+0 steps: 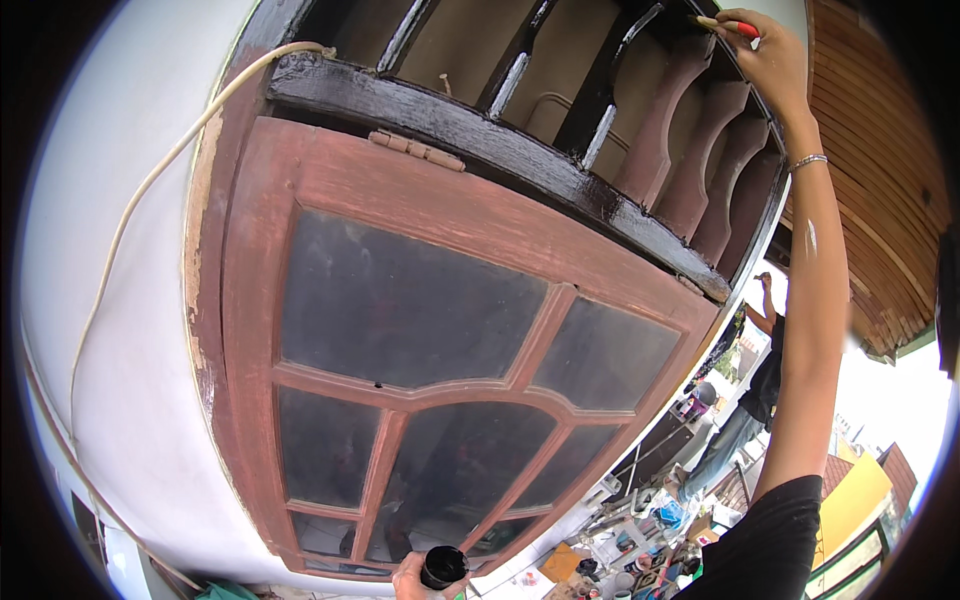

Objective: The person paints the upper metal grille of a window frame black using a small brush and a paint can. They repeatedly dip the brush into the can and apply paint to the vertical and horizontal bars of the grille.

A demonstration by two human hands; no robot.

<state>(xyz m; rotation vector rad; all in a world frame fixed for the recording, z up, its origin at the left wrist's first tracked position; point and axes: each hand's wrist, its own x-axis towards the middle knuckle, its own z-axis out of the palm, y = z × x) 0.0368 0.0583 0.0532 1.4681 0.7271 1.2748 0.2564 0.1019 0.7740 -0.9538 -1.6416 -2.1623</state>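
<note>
My right hand (772, 68) reaches up at the top right, closed around a paintbrush (746, 29) with a red part on its handle. The brush end meets the dark upper edge of a curved wooden slat (672, 120); whether it touches is hard to make out. At the bottom, my left hand (410, 578) is wrapped around a small cup (444, 567) that looks black inside. Between my hands is a reddish-brown window (262, 300) with dark glass panes. Above it runs a crossbar (430, 120) coated mostly in black. The left slats are black, the right ones still reddish-brown.
A pale cable (140, 200) hangs down the white wall (110, 330) at left and enters the slatted opening. Hinges (416, 150) join the window to the crossbar. At lower right, a person in dark clothing (765, 385) stands behind cluttered items (640, 540). A wooden ceiling (870, 180) slopes overhead.
</note>
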